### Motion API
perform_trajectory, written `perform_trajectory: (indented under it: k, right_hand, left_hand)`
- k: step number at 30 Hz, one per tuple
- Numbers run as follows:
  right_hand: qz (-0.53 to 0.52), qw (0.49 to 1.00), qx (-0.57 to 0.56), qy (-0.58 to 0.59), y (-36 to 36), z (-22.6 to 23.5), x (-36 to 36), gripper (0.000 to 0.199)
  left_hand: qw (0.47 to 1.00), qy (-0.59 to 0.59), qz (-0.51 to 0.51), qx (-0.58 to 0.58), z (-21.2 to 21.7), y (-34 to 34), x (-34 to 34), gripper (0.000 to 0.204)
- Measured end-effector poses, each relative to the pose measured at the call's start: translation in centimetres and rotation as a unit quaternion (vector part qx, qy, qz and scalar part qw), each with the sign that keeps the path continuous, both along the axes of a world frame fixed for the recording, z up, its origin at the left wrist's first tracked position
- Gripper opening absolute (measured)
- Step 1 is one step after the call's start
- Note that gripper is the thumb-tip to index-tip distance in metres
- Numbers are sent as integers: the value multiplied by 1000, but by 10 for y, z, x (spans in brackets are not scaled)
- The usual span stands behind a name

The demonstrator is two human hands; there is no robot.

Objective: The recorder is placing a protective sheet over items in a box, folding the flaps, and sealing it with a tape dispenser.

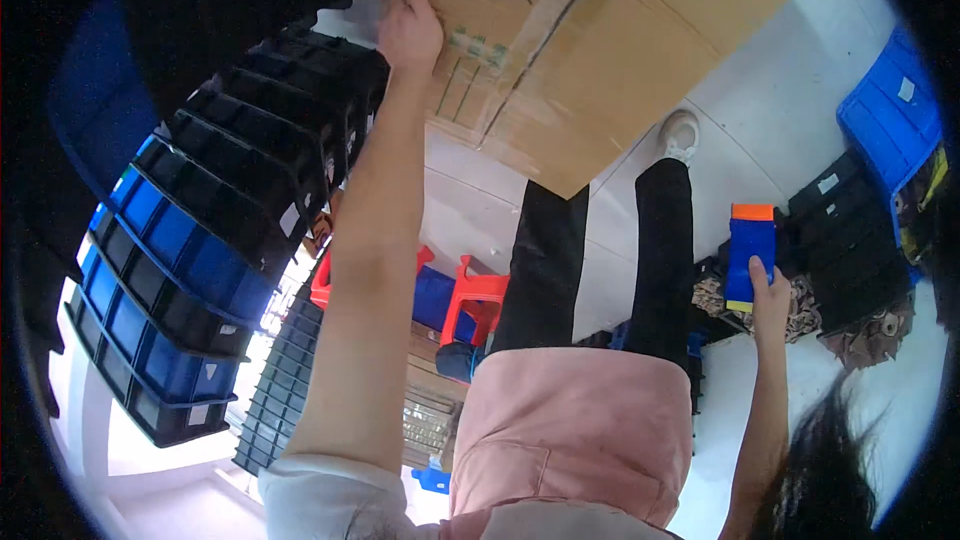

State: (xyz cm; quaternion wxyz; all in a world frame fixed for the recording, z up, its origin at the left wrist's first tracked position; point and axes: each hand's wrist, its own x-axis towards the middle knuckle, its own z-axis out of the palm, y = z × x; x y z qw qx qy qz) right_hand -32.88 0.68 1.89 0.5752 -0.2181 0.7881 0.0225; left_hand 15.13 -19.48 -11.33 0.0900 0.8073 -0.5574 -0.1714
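Blue and black stacking bins (pixel 190 240) fill your left side, nested in tilted rows so each open mouth faces out. Just beside them your left hand (pixel 408 25) lies flat against the near edge of the cardboard box (pixel 590 40), fingers spread over the corner; that reads as a steadying press, not a closed grip, since nothing is wrapped inside the palm. The box sits at the top middle, its taped seam running down its face, and it hangs over the pale floor (pixel 770 110). Below it your black trouser legs and one white shoe (pixel 680 135) are planted on that floor, with red plastic stools (pixel 470 295) near the bins. Further right, your right hand (pixel 768 302) holds a blue tape dispenser with an orange end (pixel 748 255), fingers curled round its lower part so the orange end points up and away from you. Beyond it lie more black trays (pixel 850 240) and a blue crate (pixel 895 110).
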Motion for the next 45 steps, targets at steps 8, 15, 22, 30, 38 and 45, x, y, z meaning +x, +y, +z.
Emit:
perform_trajectory:
  k: [8,15,22,30,38,45]
  right_hand:
    - [12,998,-40,45,-19,50,54,35]
    - [-78,995,-58,33,-25,90,49,37]
    - [-145,986,-78,2,9,76,24,36]
    - [-198,978,-57,-25,59,63,-8,36]
    - [-198,978,-63,-20,56,65,-35,37]
    - [-174,980,-91,-26,55,62,-58,38]
  left_hand:
    - [898,91,-430,34,8,125,-149,48]
    - [868,443,-153,166,54,160,-233,36]
    - [862,483,77,131,46,82,-189,43]
    - [921,383,10,67,24,81,-198,46]
    - [990,49,-129,-5,30,69,-201,62]
    - [980,141,-120,74,39,62,-179,77]
